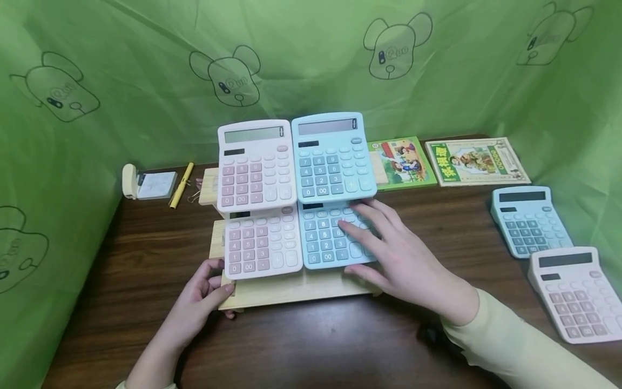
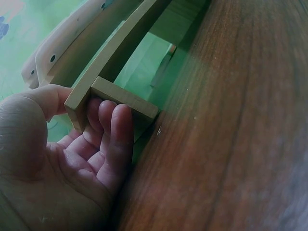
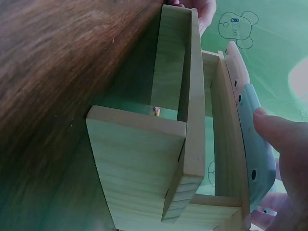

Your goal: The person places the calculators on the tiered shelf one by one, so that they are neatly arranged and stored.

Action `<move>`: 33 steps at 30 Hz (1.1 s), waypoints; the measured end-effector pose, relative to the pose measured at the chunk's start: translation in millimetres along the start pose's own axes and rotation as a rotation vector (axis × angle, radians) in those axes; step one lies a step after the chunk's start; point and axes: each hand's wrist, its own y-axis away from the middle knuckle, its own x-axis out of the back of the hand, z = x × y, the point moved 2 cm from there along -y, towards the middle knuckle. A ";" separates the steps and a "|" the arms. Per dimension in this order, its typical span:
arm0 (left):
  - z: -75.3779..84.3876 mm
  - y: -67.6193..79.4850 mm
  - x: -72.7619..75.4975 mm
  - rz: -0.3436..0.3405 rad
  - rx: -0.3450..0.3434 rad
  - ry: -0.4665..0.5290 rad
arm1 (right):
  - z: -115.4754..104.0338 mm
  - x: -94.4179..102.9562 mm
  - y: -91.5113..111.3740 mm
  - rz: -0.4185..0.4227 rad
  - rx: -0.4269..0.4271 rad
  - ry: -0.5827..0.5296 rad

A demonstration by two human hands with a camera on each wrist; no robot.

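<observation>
A tiered wooden stand (image 1: 291, 290) holds two pink-and-white calculators on its left and two blue ones on its right. My left hand (image 1: 201, 300) grips the stand's front left corner, thumb above and fingers curled beneath, as the left wrist view also shows. Over the lower blue calculator (image 1: 323, 240) lies my right hand (image 1: 413, 259), its fingers spread across the keys and its thumb at the lower edge. Beside that one leans the lower pink calculator (image 1: 262, 246). Behind them stand the upper pink calculator (image 1: 252, 167) and the upper blue calculator (image 1: 335, 162), both displays reading 0.
Another blue calculator (image 1: 529, 221) and a pink calculator (image 1: 578, 292) lie at the right. A green picture book (image 1: 408, 165) and a cream-edged book (image 1: 478, 161) are at the back. A yellow pen (image 1: 182, 186) and white notepad (image 1: 156, 185) lie back left. Green cloth (image 1: 311, 32) surrounds the table.
</observation>
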 end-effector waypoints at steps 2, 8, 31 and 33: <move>0.1 -0.2 -0.1 0.004 -0.002 0.000 | 0.3 -0.2 0.1 0.001 -0.007 -0.002; -0.6 0.3 -0.6 -0.002 -0.001 0.003 | -0.5 1.1 0.7 0.010 -0.002 -0.015; -1.7 1.1 -1.1 0.007 0.001 0.004 | 1.6 1.6 1.1 -0.012 0.017 0.018; -1.6 1.0 -1.2 0.007 -0.003 0.006 | 1.8 2.2 0.8 -0.014 0.024 0.024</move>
